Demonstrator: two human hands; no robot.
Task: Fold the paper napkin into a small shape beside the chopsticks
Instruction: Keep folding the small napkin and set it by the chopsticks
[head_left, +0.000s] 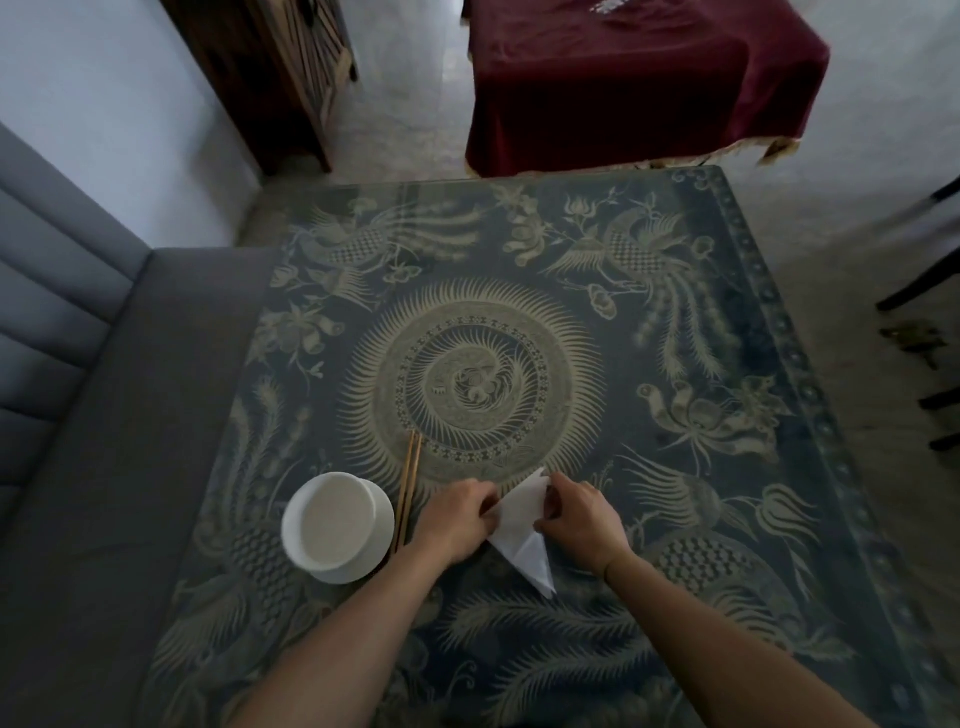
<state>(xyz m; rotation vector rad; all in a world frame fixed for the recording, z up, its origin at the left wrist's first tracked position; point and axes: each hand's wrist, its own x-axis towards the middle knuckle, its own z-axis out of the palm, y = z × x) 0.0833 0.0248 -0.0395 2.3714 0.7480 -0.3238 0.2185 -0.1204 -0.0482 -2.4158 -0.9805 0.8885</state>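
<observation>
napkin (522, 525): 1 | chopsticks (408, 491): 2 | bowl (332, 519): 1 | saucer (382, 545): 1 | hands: 2 – left hand (457, 519), right hand (582, 514)

A single wide-angle view comes from the person's head, looking forward and steeply down onto the patterned bench (649, 649), which fills the middle and lower frame. It sits close: both forearms enter from the bottom edge, and the left hand (457, 519) and right hand (579, 517) lie just below centre. The frame's edges bend outward. A grey sofa (78, 415) runs along the left, and a red-draped table (623, 88) stands at upper right.
</observation>
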